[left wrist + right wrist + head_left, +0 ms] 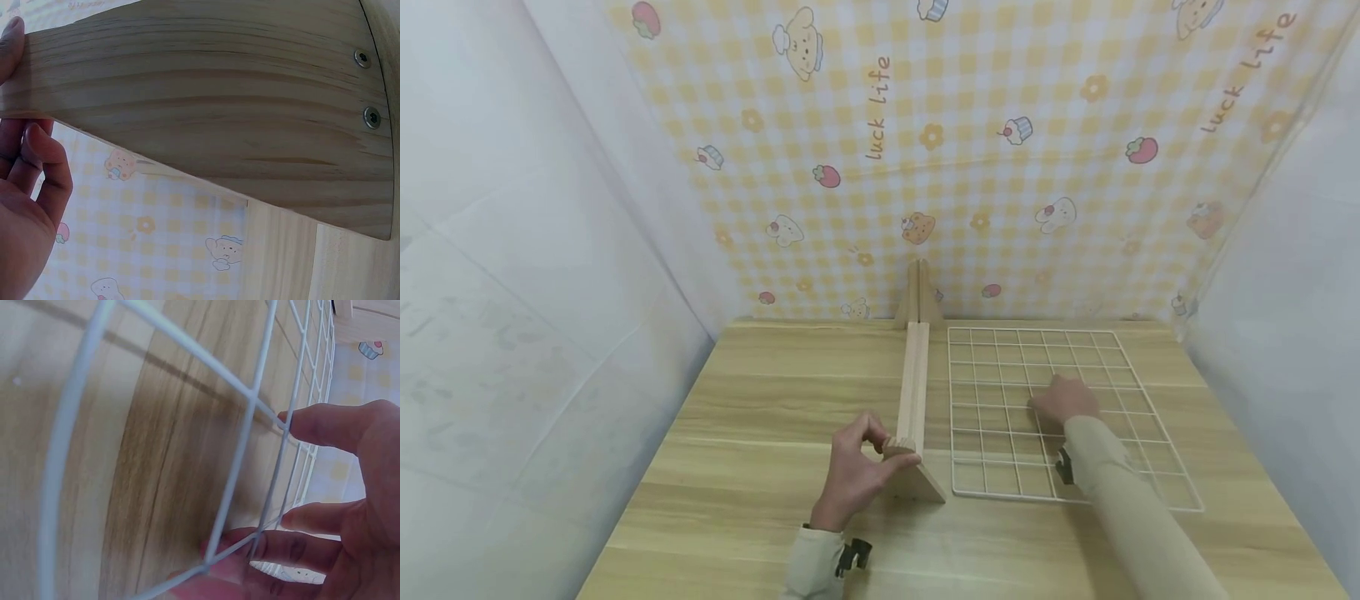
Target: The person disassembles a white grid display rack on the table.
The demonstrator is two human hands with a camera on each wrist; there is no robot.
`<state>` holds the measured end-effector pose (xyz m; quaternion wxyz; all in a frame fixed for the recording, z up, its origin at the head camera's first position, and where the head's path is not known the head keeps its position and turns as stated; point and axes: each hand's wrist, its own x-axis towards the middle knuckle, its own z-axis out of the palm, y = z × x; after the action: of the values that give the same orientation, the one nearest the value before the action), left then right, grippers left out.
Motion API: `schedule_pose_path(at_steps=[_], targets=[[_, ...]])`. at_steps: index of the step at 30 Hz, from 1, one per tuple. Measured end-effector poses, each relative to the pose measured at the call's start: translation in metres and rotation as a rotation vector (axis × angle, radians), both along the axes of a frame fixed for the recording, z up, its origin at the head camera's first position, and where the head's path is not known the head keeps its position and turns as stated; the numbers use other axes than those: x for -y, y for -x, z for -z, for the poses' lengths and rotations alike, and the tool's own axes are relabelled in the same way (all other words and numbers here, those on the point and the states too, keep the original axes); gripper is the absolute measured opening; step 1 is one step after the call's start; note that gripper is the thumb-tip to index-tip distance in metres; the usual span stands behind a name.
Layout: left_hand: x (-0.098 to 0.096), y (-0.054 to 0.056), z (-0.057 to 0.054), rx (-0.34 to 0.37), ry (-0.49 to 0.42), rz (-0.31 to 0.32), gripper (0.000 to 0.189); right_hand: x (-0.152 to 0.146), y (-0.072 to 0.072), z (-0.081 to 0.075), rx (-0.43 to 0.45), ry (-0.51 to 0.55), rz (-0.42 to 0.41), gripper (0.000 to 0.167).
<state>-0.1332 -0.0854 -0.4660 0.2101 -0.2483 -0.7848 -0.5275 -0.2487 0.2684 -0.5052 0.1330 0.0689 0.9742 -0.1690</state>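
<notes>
A pale wooden stand point(913, 383) runs lengthwise over the middle of the table, with a tapered upright board at each end. My left hand point(853, 468) pinches the narrow top of the near end board point(206, 94), the thumb on one face and fingers on the other. Two metal screws point(372, 117) show at that board's wide end. Right of the stand is a white wire grid panel point(952, 430), roughly level with the tabletop. My right hand point(1066, 400) grips its wires point(251, 395) near the middle; some fingers pass through the openings, with the thumb against a wire.
The wood-grain tabletop point(760, 467) extends around both things. Behind it hangs a yellow checked cloth point(850, 208) close to the stand's far end board point(931, 304). White sheets point(550, 250) enclose the left and right sides.
</notes>
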Motion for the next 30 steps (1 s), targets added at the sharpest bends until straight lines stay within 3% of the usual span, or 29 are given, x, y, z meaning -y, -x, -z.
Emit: schedule_pose_path(at_steps=[6, 18, 27, 30], targets=[[0.000, 0.001, 0.000, 0.014, 0.000, 0.003, 0.045, 0.002, 0.000, 0.002, -0.013, -0.013, 0.000, 0.034], [0.001, 0.002, -0.001, 0.046, 0.012, 0.012, 0.044, 0.005, -0.002, 0.006, -0.094, -0.078, -0.016, 0.048], [0.005, 0.005, -0.003, 0.031, 0.042, 0.031, 0.043, 0.004, -0.003, 0.012, -0.130, -0.065, -0.040, 0.040], [0.010, 0.007, -0.003, 0.068, 0.057, 0.068, 0.036, 0.001, -0.003, 0.016, -0.111, -0.039, -0.059, 0.038]])
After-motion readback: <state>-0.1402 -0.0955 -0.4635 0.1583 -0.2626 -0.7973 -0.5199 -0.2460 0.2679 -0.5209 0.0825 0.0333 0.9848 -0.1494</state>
